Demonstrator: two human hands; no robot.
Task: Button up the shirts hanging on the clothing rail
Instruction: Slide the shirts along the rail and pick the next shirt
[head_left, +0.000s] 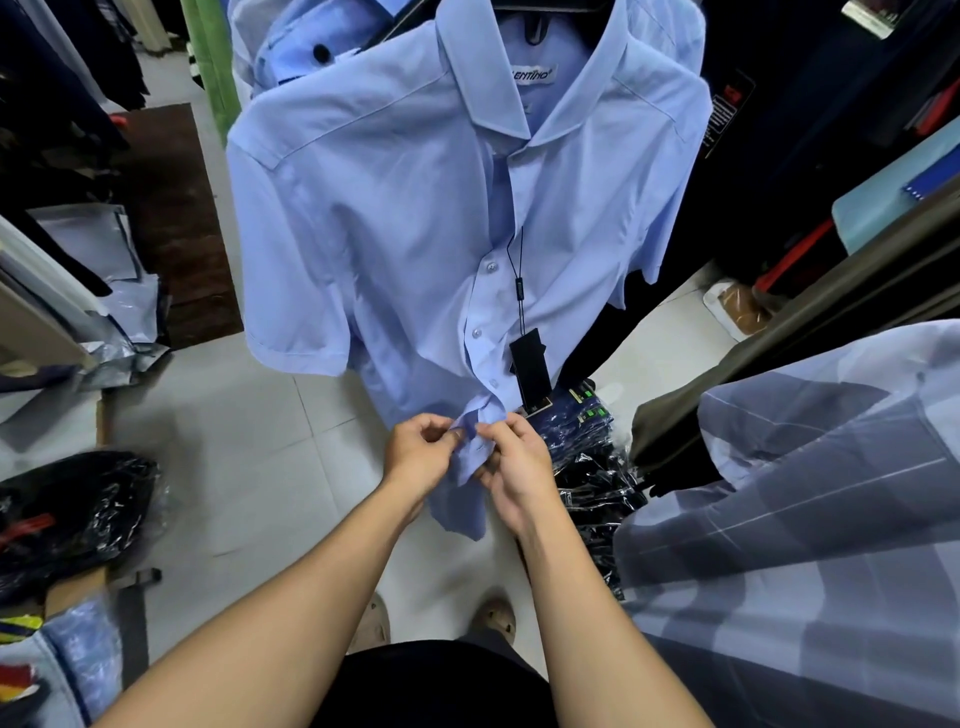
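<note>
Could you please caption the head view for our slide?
Both hands, left hand and right hand, pinch the hanging light-blue shirt near its hem.

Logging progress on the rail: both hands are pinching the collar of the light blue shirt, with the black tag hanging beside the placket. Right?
Not the collar. In the head view both hands, left hand and right hand, pinch the bottom of the light blue shirt placket; the black tag hangs there as stated.

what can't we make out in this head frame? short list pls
- Button being worked: hidden by left hand and right hand pinching the light blue shirt hem.
- Hanger and rail: cut off by the top edge.
- Hang tag print: too small.
- Collar label: partly covered by the collar.
- Checked shirt at right: cropped, blurred.
</note>
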